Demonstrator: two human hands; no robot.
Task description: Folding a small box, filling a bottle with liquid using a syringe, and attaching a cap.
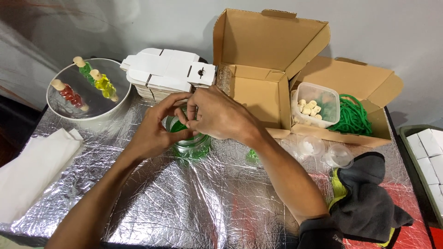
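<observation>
Over the middle of the bench [184,203], which is covered in crinkled silver foil, both hands meet above a small clear glass jar [191,146] with green contents. The left hand [157,127] curls over the jar from its left side, thumb and forefinger pressed together at the jar's mouth; what they pinch is too small to tell. The right hand [221,115] comes in from the jar's right, fingers bent and pinched close against the left hand's fingertips, just above the jar's rim.

Just behind the jar lies a stack of flat white die-cut cardboard blanks [168,71]. Left of that stack, well apart from the jar, stands a round white bowl [87,117] holding three small cork-stoppered bottles, one red [70,93], one green [84,68] and one yellow [104,85]. Far left of the jar rests a folded white cloth [32,170].

Right of the jar, behind the right forearm, an open brown cardboard box [263,50] stands with its lid up. Beside it, farther right, a second open cardboard box [364,83] holds a clear plastic tub of pale corks [316,106] and a coil of green cord [353,115]. Two small clear plastic cups [323,152] sit in front of that box, and a dark grey cloth with yellow trim [364,193] lies on the bench near the right elbow. A dark tray of white blocks [427,157] shows at the far right edge
</observation>
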